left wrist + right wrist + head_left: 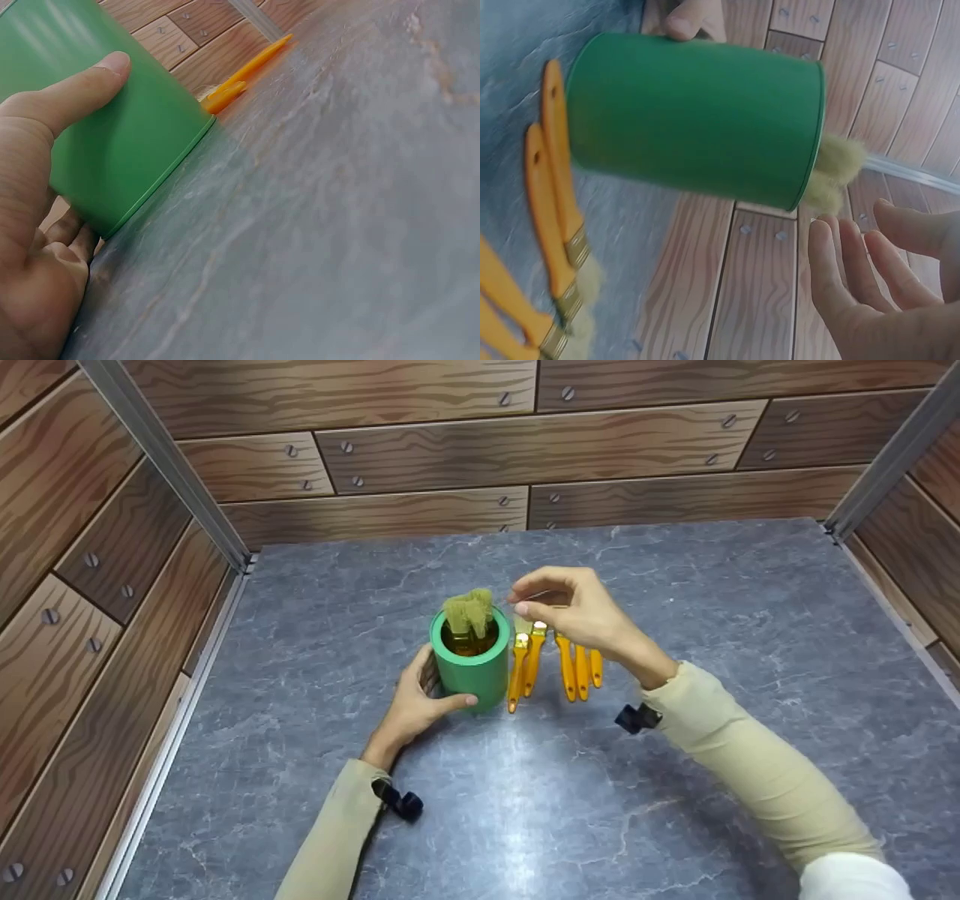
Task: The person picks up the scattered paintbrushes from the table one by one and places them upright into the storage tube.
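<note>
A green cylindrical container [472, 682] stands upright on the table, with several paintbrushes [466, 613] inside it, bristles up. My left hand [420, 694] grips it low on its left side, thumb across the front; the left wrist view shows the thumb on the green wall [127, 142]. To the right of the rim hovers my right hand [574, 607], fingers loosely bent, holding nothing. In the right wrist view its fingertips [823, 232] are close to the bristles [836, 169] but apart from them. Several orange-handled paintbrushes [566, 667] lie beneath the right hand, which partly hides them.
The grey marbled table [360, 592] is bounded by wood-patterned walls [450, 457] at the back and sides. Metal posts [180, 472] stand at the corners. The loose brushes lie close beside the container's right side.
</note>
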A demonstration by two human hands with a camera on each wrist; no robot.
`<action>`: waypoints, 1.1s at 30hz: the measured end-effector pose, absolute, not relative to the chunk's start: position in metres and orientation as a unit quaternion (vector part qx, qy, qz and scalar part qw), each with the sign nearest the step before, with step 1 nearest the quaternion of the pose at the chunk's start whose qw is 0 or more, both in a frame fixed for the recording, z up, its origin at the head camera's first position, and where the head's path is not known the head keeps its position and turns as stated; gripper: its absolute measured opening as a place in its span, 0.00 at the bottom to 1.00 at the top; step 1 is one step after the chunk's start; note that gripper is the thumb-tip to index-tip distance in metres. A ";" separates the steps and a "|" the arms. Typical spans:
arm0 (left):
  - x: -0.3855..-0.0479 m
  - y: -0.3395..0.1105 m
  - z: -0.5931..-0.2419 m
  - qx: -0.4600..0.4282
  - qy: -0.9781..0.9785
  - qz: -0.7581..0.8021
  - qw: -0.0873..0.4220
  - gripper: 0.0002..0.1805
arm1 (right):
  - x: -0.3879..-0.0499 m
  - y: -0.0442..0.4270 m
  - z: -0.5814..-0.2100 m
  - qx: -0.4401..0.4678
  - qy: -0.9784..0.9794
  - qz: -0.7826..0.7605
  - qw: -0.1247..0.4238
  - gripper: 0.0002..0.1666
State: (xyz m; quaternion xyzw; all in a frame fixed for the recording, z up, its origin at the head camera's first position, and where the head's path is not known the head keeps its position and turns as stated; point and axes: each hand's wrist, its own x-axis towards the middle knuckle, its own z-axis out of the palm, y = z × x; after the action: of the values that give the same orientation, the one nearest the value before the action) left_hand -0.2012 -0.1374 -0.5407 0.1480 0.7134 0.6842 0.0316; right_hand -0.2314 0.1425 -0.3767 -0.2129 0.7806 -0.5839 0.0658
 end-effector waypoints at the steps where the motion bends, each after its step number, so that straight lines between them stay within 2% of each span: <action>1: -0.201 -0.137 -0.541 0.149 0.712 0.685 0.032 0.60 | -0.232 0.146 -0.378 -0.206 0.786 -0.579 0.063 0.15; 15: -0.201 -0.138 -0.541 0.158 0.707 0.688 0.028 0.60 | -0.248 0.186 -0.412 -0.164 0.864 -0.476 0.007 0.15; 23: -0.201 -0.137 -0.540 0.156 0.709 0.687 0.030 0.59 | -0.253 0.204 -0.431 -0.145 0.889 -0.435 -0.007 0.16; 33: -0.201 -0.137 -0.541 0.155 0.705 0.692 0.030 0.59 | -0.264 0.223 -0.460 -0.104 0.910 -0.399 0.033 0.17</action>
State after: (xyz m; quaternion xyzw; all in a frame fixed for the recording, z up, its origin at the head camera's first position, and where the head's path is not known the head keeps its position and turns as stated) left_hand -0.2010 -0.1366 -0.5405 0.1550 0.7046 0.6918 0.0297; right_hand -0.2639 0.2227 -0.4602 -0.1040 0.9105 -0.3989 0.0334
